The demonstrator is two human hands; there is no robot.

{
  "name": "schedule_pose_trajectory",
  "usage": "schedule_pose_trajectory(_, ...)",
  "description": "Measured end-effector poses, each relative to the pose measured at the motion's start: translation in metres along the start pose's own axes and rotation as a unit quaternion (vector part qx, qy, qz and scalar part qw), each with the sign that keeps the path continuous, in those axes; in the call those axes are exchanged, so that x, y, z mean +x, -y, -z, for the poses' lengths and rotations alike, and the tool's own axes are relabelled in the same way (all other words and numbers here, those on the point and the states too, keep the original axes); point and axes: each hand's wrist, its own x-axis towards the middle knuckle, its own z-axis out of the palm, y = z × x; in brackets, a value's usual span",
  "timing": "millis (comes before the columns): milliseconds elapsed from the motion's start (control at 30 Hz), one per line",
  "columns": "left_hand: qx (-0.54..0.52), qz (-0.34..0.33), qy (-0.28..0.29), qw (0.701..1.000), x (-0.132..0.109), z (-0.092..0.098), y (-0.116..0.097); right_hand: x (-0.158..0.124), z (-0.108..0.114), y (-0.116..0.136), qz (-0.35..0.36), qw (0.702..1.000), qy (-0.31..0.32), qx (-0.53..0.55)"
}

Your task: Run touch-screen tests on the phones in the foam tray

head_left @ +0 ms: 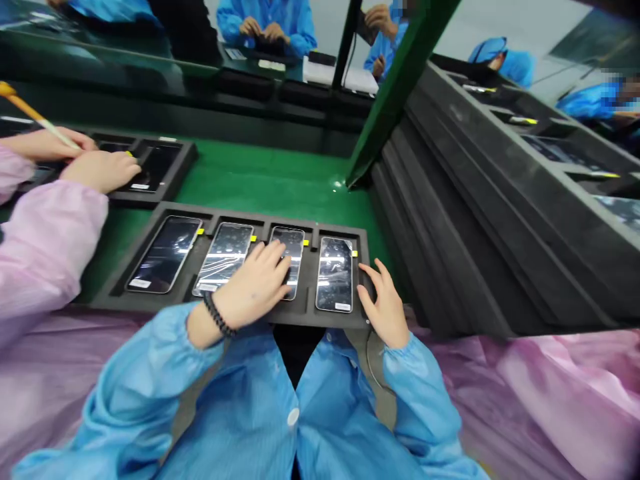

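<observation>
A dark foam tray point(240, 313) lies across the green belt in front of me, with several phones face up in its slots. My left hand point(257, 283) rests fingers spread on the third phone point(290, 243), a beaded band at its wrist. My right hand point(383, 303) sits open at the tray's right end, fingertips touching the edge beside the rightmost phone point(335, 273). The two left phones point(167, 253) point(225, 257) lie untouched. Neither hand grips anything.
A co-worker in pink sleeves at the left has hands point(97, 167) on another tray point(165, 167), with a yellow-handled tool point(30, 110). A tall stack of empty dark trays point(475, 220) rises at my right. A green post point(395, 87) slants up. People in blue work beyond.
</observation>
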Motion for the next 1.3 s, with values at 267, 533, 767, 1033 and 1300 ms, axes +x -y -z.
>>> schedule_pose_trajectory(267,-0.027,0.013,0.02,0.999,0.102,-0.044,0.044,0.003,-0.017,0.024,-0.015,0.993,-0.042,-0.113)
schedule_pose_trajectory(533,-0.043,-0.013,0.081,0.996,0.091,-0.047,0.063,0.002,-0.023,0.022,-0.029,0.997,-0.072,-0.021)
schedule_pose_trajectory(767,-0.033,0.013,0.096,0.995,0.092,-0.05,0.056,0.004,-0.022,0.017,0.0,0.998,-0.064,0.008)
schedule_pose_trajectory(1033,-0.076,0.012,0.113,0.991,0.099,-0.045,0.064,0.01,-0.02,0.014,0.033,0.997,-0.047,0.057)
schedule_pose_trajectory(1300,-0.151,0.053,0.157,0.974,0.084,-0.023,0.111,0.013,-0.024,0.001,0.028,0.996,-0.007,0.083)
